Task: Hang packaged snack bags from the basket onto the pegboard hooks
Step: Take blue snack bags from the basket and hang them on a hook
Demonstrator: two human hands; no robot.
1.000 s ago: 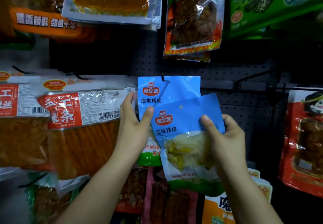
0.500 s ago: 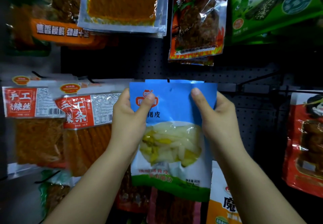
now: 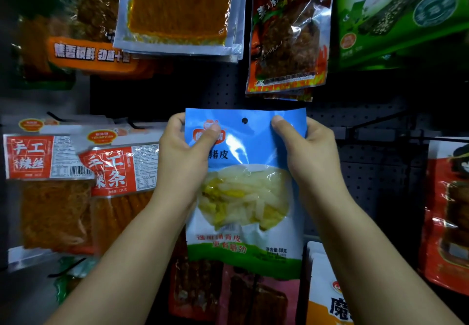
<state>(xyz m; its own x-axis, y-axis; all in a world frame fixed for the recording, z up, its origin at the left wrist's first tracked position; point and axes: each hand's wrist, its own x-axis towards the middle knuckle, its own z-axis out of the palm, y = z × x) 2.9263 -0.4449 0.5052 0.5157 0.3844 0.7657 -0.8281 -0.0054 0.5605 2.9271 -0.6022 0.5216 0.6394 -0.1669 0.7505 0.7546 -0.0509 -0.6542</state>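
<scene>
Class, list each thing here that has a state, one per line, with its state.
Blue snack bag: upright, held at both top corners, sealed.
Hang hole: something dark shows in it; whether that is a hook cannot be told.
Left hand: pinching the bag's top left corner.
Right hand: pinching the top right corner.

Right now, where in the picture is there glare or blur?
Head view: glare streaks the dark red bag above and the blue bag that both hands grip, left hand, right hand; the red-labelled packs at left look blurred; corners are dark.
</scene>
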